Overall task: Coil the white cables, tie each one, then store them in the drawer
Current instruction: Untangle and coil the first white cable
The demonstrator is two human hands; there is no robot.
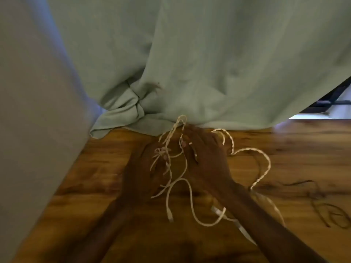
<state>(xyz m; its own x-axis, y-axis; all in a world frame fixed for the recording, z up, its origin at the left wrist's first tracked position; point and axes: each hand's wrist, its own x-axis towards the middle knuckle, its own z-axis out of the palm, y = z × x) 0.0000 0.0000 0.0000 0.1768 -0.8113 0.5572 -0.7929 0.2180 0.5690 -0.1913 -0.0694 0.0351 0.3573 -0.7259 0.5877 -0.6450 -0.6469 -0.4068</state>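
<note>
None coiled: tangled white cables point(182, 179) are gripped between left hand point(146, 168) and right hand point(207, 154).
Remaining: coiling, tying, storing; drawer unseen.

light: dim, warm indoor | bright patch: far right edge | blur: soft motion blur throughout, hands point(190, 158) dark, low detail | edges: wide-angle bending

Counts: 2 bare hands, left hand point(144, 168) and right hand point(207, 156). White cables point(178, 186) in one tangle at centre, at least 2: a smooth white cord and a twisted braided white cord point(266, 164); exact number unclear. 1 pale green hanging cloth point(190, 63) far. 1 dark thin cord point(326, 211) near right.
</note>
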